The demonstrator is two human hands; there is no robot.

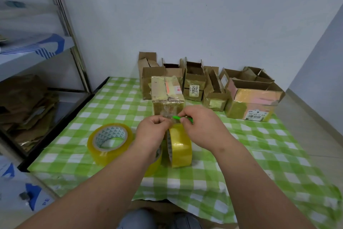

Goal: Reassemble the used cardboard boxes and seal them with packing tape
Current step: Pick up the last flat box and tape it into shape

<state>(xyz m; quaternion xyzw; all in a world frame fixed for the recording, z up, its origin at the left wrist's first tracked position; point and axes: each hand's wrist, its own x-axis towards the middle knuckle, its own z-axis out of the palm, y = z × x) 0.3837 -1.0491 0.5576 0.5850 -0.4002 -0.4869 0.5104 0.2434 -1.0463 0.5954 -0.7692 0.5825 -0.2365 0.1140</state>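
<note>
- The left hand (pixel 151 132) pinched a clear strip of packing tape (pixel 169 115) that ran from the closed brown cardboard box (pixel 168 97) toward the upright roll of yellow-clear tape (pixel 179 146).
- The right hand (pixel 202 126) was curled around a small green cutter (pixel 182 118), with its tip at the strip.
- The box sat in the middle of the green checked tablecloth (pixel 241 163), just past the hands.
- The cutter was close to the left fingers, so a slip could have nicked them.
- If the strip went slack, it might have folded and stuck to itself.
- A hard pull could have dragged the light box or peeled the tape off it.
- The standing roll might have tipped over or rolled toward the flat tape roll (pixel 110 144) nearby.
</note>
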